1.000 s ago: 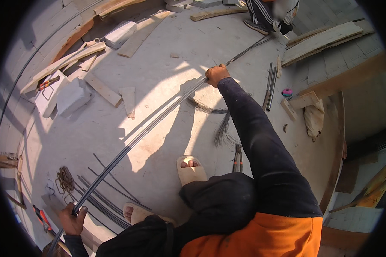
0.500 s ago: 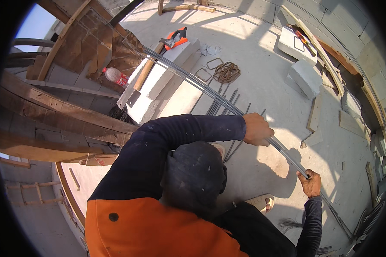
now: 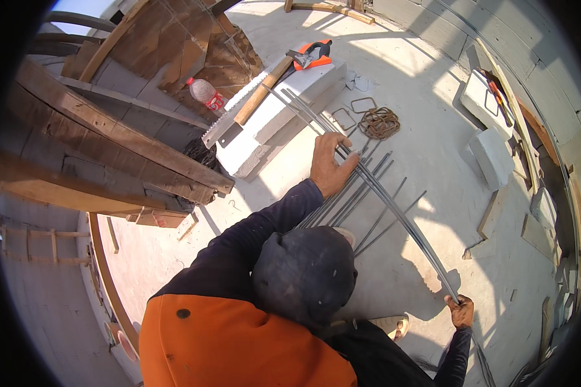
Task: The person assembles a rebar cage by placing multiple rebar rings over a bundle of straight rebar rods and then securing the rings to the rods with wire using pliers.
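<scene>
My left hand [image 3: 332,164] is closed around a bundle of thin grey metal rods [image 3: 410,229] near its upper end, thumb and fingers curled about it. Farther down at the lower right, my right hand [image 3: 460,312] grips the same bundle. The rods slant from upper left to lower right, their far ends spread slightly apart beside a white block [image 3: 281,119]. Beneath and left of the bundle, several loose rods [image 3: 352,205] lie on the concrete floor, partly hidden by my body.
On the white block rest a handsaw [image 3: 239,115] and a wooden-handled hammer [image 3: 268,84]. A plastic bottle [image 3: 205,93] stands by curved timber [image 3: 110,142]. Rusty bent metal loops [image 3: 378,123] lie on the floor. White blocks [image 3: 490,158] and boards line the right wall.
My left hand has shifted toward the rods' upper ends, its arm now more extended. My right hand still grips the bundle, lower in the picture. The whole view has shifted.
</scene>
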{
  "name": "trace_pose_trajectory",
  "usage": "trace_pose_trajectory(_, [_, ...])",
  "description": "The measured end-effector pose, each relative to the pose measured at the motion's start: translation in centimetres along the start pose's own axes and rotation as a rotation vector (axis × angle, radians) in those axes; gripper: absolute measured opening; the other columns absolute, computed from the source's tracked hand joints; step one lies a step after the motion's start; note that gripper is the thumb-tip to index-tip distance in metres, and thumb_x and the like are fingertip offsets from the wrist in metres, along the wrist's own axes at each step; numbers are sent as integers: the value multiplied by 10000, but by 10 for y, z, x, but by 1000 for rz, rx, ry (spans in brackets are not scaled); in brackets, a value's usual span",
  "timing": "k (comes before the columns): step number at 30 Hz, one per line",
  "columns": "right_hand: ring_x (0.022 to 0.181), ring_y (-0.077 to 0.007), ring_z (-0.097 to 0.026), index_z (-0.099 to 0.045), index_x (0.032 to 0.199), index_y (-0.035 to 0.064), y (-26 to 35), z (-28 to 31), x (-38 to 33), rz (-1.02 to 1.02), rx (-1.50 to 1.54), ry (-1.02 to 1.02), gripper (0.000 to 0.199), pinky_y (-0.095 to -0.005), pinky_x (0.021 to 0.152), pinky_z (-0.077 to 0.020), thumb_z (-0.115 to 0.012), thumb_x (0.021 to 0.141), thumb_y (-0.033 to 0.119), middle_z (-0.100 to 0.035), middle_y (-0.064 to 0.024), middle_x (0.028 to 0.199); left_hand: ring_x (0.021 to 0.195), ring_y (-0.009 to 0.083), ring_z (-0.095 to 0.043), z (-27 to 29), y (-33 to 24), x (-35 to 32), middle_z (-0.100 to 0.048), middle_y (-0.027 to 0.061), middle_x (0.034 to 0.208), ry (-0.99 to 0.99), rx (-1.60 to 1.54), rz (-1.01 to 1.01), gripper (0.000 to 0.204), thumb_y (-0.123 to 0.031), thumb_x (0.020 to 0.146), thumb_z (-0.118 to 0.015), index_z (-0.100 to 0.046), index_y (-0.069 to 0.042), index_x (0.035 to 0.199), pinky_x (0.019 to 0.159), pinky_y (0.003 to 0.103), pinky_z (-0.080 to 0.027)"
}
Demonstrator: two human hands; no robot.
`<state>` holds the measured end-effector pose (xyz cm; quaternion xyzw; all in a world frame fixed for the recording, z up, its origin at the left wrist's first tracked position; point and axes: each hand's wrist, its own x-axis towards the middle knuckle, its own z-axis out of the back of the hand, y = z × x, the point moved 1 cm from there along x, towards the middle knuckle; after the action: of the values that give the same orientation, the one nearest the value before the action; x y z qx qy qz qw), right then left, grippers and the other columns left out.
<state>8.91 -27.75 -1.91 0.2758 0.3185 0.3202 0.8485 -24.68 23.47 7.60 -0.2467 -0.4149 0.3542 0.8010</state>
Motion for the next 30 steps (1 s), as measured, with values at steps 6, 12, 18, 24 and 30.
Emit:
trace_pose_trajectory(6, [653,-111,-453,-657,756,10,-6,-5,13,-127,-90,125,420,-341,612,-424,-904,886,324,-570,3,662,1118,188,-594,18,75,-1,-610,94,1258,-168,-718,967,462,-481,1085,-592,-582,-68,1292,918,370,-531])
trace_pose_trajectory(12, [613,-125,-542,-710,776,10,-2,0,13,-225,163,192,582,-327,605,-444,-789,950,559,-597,-25,648,1001,237,-735,9,102,28,-755,124,1150,-54,-700,888,464,-421,1177,-351,-619,-43,1209,868,384,-585])
trace_pose_trajectory(18, [640,-131,-604,-689,817,16,-5,5,13,-188,145,172,617,-310,634,-493,-753,959,613,-654,-57,681,1016,263,-759,2,77,12,-756,155,1161,140,-684,970,468,-402,1171,-351,-629,-26,1156,892,409,-613])
trace_pose_trajectory(24, [662,-140,-613,-680,815,17,-12,-1,13,-157,208,151,606,-322,649,-503,-806,923,600,-653,-42,703,949,258,-761,-4,78,5,-757,133,1153,98,-821,989,424,-365,1164,-401,-641,-29,1257,840,380,-629])
trace_pose_trajectory(30, [648,-103,-466,-634,787,41,-25,2,12,-93,184,80,517,-315,608,-410,-869,908,486,-543,32,689,917,221,-754,-12,90,1,-756,100,1104,48,-806,985,315,-346,1142,-493,-660,-79,1132,789,373,-614])
